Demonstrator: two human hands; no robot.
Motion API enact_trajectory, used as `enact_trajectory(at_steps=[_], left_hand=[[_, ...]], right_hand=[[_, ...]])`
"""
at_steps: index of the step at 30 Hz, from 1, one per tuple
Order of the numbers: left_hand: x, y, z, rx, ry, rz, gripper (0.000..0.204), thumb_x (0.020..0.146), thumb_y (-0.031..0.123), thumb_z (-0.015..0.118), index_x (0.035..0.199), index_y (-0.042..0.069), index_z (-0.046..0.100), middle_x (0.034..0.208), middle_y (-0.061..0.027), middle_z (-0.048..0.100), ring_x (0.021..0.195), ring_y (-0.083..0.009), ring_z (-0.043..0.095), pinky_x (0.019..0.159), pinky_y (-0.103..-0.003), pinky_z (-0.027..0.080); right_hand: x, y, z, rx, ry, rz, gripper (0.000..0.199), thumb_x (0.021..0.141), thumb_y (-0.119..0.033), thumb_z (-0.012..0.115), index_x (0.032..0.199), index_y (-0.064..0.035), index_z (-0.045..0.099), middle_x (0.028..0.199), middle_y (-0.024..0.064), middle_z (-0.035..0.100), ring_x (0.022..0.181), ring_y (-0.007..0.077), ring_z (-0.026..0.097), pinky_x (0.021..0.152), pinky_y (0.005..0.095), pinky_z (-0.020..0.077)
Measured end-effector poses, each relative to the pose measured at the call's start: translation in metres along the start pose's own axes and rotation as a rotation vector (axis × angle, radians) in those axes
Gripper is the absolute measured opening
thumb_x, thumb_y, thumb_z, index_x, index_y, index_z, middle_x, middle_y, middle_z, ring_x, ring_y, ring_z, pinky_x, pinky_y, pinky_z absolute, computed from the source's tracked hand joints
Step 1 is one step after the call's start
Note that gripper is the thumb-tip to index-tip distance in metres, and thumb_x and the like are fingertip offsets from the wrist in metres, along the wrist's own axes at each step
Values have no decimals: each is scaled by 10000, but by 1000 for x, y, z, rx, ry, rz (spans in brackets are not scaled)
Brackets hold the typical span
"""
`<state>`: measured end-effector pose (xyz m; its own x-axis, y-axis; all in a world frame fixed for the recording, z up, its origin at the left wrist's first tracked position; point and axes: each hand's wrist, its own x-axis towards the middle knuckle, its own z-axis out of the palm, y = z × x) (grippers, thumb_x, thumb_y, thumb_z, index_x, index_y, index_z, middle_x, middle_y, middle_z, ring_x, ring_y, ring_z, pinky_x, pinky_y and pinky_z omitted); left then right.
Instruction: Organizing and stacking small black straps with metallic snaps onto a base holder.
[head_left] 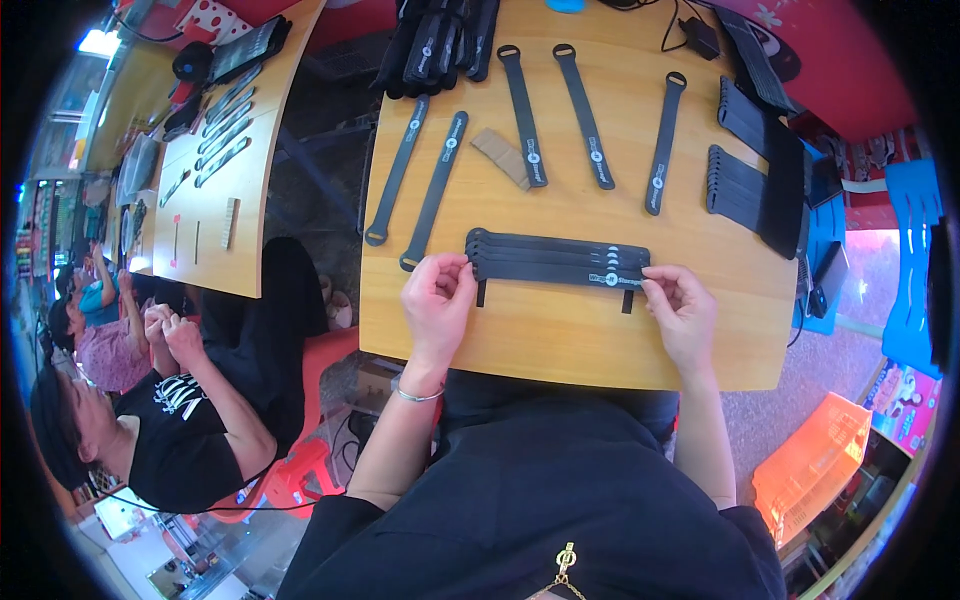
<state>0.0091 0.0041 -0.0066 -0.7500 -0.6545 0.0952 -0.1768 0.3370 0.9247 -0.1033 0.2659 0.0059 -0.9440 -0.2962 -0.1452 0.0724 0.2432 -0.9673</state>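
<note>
So far, the wooden table [560,340] is carrying finished bundles of black straps at its far edge [440,45] and right side [755,175], while five single straps [585,115] are lying loose, judged as still waiting. Nearest the person, a small stack of straps [555,258] is being squared up, the left hand [438,295] and right hand [682,305] pinching its ends with fingers closed.

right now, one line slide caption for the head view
Both hands, left hand and right hand, pinch a stack of black straps on a wooden table.
</note>
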Motion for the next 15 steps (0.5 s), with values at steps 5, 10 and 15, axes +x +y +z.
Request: enact_trajectory(at_steps=[5,10,15], left_hand=[[0,0,-1,34,-6,8,97,787,-54,658,870,-15,628,728,-33,580,571,-74,516,517,-201,409],[1,-1,0,29,-6,2,97,789,-51,659,874,-15,628,729,-32,579,566,-72,511,513,-197,408],[0,0,0,10,1,-4,95,797,-50,656,881,-17,627,729,-25,576,568,-64,507,516,-192,407]], right_hand=[[0,2,0,-18,-6,-20,112,840,12,659,949,-8,651,805,-13,597,647,31,537,577,172,448],[0,-2,0,-75,3,-17,134,835,1,667,965,-13,640,804,-8,597,646,30,537,576,170,448],[-1,-6,3,-50,19,14,142,829,-9,675,951,-23,604,780,-9,596,645,29,541,572,164,442]])
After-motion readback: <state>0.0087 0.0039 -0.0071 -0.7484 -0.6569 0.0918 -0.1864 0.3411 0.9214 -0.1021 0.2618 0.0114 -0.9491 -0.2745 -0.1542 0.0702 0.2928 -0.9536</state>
